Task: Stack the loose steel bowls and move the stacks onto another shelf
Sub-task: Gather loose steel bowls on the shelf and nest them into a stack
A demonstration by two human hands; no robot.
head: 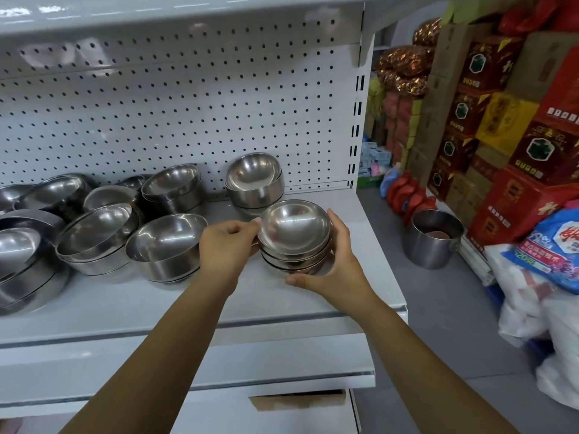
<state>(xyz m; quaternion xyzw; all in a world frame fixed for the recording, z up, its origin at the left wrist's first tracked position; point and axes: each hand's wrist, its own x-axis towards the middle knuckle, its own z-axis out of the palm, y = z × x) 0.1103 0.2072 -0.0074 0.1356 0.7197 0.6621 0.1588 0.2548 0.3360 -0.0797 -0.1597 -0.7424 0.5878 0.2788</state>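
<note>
- Working the small steel bowl stack (294, 236) at the right end of the white shelf (369, 261). Three or four nested, by the look of it. Can't tell whether sitting on the shelf or just lifted off.
- Pinching the top rim at 9 o'clock with the left grip (227, 245), thumb and fingertips curled onto the edge.
- Wrapping the right grip (338, 264) round the 3 to 5 o'clock side, fingers behind the wall, thumb stretched low across the front.
- Reads like stacking done for this batch, with the carry coming up. Only a guess though.
- Next move calls for an even squeeze from both sides and a level lift, to stop the slick top bowl sliding.
- Worth clearing the tilted bowl stack (255, 183) just behind at 12 o'clock and the bigger steel bowl (166, 239) just beside the left grip at 9 o'clock.
- Probably heading for the lower shelf (282, 355) at 6 o'clock, though hard to say.
- Nowhere near finished, judging by the jumbled bowls (97, 233) further out at 9 o'clock.
</note>
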